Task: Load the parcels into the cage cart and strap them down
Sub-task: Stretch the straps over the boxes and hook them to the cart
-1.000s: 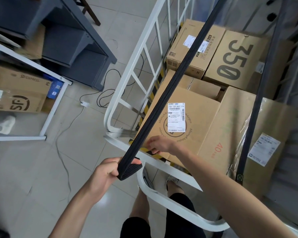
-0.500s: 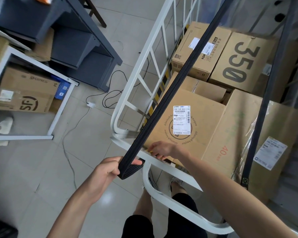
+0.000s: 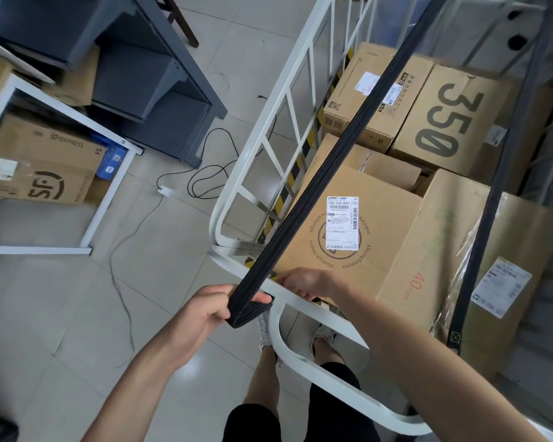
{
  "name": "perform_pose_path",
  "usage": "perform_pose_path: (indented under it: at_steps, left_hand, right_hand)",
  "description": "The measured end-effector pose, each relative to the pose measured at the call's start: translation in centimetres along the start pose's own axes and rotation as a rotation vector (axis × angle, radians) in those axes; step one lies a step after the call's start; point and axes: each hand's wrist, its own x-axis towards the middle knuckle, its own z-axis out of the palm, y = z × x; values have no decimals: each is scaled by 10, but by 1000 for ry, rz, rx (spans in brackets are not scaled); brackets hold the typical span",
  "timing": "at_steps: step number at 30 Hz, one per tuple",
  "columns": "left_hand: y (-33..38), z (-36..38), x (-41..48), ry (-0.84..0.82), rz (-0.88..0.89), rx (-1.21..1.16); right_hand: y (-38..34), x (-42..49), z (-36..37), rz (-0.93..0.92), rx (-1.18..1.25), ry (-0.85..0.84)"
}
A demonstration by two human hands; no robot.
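1. Left hand (image 3: 201, 314): I am seeing it clamping the folded end of the black strap (image 3: 316, 183), fingers curling round the webbing and thumb lying on top. It is holding on exactly as it was a second ago, and the strap is running taut from it, up and away over the parcels.

2. Right hand (image 3: 307, 282): it is resting just beyond the left hand, at the near rail of the cage cart (image 3: 292, 298), under the strap. Its fingers are bending over the rail edge, but I cannot tell whether they are gripping anything. It is staying at the same spot on the rail as before.

3. Parcels, all sitting inside the cart: the labelled box (image 3: 380, 224) is lying directly past the right hand. The "40" box (image 3: 434, 250) is standing beside the labelled box, on the side away from the left hand. The "350" box (image 3: 460, 122) and a long carton (image 3: 358, 100) are lying farther out. None is shifting between frames.

4. Second strap (image 3: 494, 193): it is hanging across the "40" box, well apart from both hands, and it has not moved.

5. Surroundings out past the left hand: a cable (image 3: 205, 183) is coiling on the floor and an SF box (image 3: 45, 167) is sitting under a white frame. My view is sliding slightly, so everything is appearing a little further right.
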Motion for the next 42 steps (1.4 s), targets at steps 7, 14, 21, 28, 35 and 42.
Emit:
perform_pose_path:
  at_steps: [7, 14, 21, 28, 35, 42]
  left_hand:
    - [-1, -3, -3, -6, 13, -2]
    - [-1, -4, -4, -14, 29, -19]
    - [-2, -5, -4, -23, 56, -46]
    - [-1, -3, -5, -34, 70, -38]
    - [-3, -3, -5, -37, 56, -33]
    - [-3, -1, -3, -36, 48, -18]
  right_hand:
    - [3, 8, 1, 7, 223, -50]
    - [5, 14, 1, 50, 391, -164]
    - [8, 9, 2, 28, 435, -139]
    - [13, 4, 0, -71, 629, -260]
    - [9, 11, 0, -27, 797, -122]
    - [14, 4, -4, -4, 933, -134]
